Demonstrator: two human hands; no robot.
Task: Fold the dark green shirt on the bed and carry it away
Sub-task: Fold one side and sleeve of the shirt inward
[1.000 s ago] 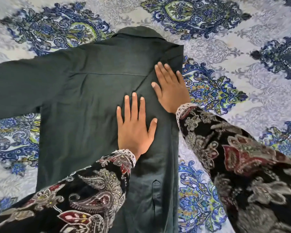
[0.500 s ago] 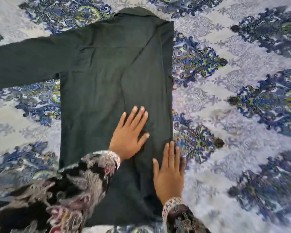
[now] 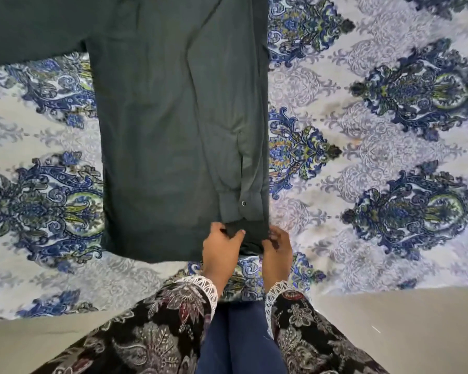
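Observation:
The dark green shirt lies flat, back up, on the patterned bed sheet. Its right side and right sleeve are folded in over the body, the buttoned cuff near the hem. The left sleeve stretches out to the upper left, partly out of frame. My left hand pinches the cuff end at the shirt's bottom right corner. My right hand grips the same corner from the right side, fingers curled on the fabric.
The sheet's near edge runs across the lower part of the view, with pale floor below it. My patterned sleeves and blue trousers stand against the bed's edge.
Both hands slid down from pressing flat on the shirt's middle to its bottom right corner and now hold the cuff. The view moved down toward the hem and the bed edge.

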